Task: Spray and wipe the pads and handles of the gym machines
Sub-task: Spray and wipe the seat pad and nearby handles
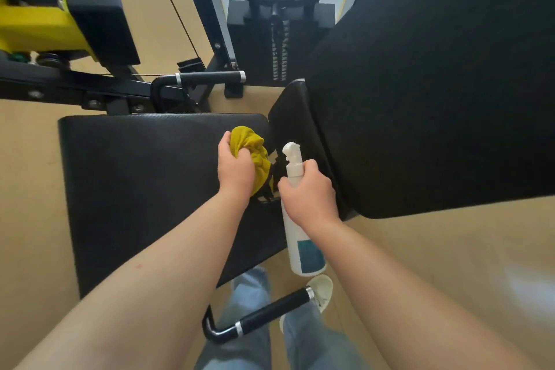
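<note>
As the person looks down from head height, the biggest thing in view is a large black vinyl back pad [435,99], tilted, filling the upper R side. Next in size is a flat rectangular black textured seat pad [135,195] at centre-L, lying above a pale tan floor [30,219].

Top L: a yellow-and-black steel machine frame [39,24]. Top centre: a black weight stack [279,48] w/ guide rods, beyond the pads. Two bare forearms reach in from the bottom edge, one per side. Between seat pad and back pad sits an angled black narrow pad [288,129]. At the bottom are blue jeans [249,294] and a pale shoe [322,291] on the floor.

There are two short black foam-grip handles w/ silver end rings. The far handle [210,77] is just beyond the seat pad's far edge. The near handle [270,314] is below its near R corner, in front of the jeans.

A white plastic spray bottle [301,243] w/ a teal label is held at the seat pad's R edge, nozzle end away from the viewer, base toward the viewer. The right hand [309,195] wraps round its neck, fingers curled tight; can't tell if a finger is on the trigger.

The left hand [235,170] grips a bunched mustard-yellow cloth [252,150], fingers curled into it, over the seat pad's far R corner, just beside the nozzle. The hands are near each other, not touching.
</note>
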`<control>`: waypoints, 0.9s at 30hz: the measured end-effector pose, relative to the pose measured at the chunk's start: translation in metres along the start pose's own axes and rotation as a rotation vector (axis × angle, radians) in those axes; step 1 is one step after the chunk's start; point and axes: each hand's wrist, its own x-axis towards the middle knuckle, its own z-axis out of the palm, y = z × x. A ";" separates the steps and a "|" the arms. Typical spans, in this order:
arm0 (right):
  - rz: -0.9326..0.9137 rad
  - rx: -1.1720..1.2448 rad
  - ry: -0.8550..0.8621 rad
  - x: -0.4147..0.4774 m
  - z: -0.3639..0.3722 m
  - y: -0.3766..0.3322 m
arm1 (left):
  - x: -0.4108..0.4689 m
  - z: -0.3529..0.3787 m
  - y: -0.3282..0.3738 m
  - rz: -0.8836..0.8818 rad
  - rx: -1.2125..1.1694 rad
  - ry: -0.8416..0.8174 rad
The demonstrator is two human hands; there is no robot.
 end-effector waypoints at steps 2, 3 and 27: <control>0.002 0.038 0.001 -0.012 -0.004 0.008 | -0.012 0.001 -0.008 -0.033 -0.023 0.011; 0.004 0.053 -0.017 -0.018 -0.006 0.011 | -0.018 0.001 -0.013 -0.047 -0.033 0.016; 0.133 -0.283 -0.266 -0.076 0.006 0.077 | -0.074 -0.021 -0.064 -0.130 -0.134 0.132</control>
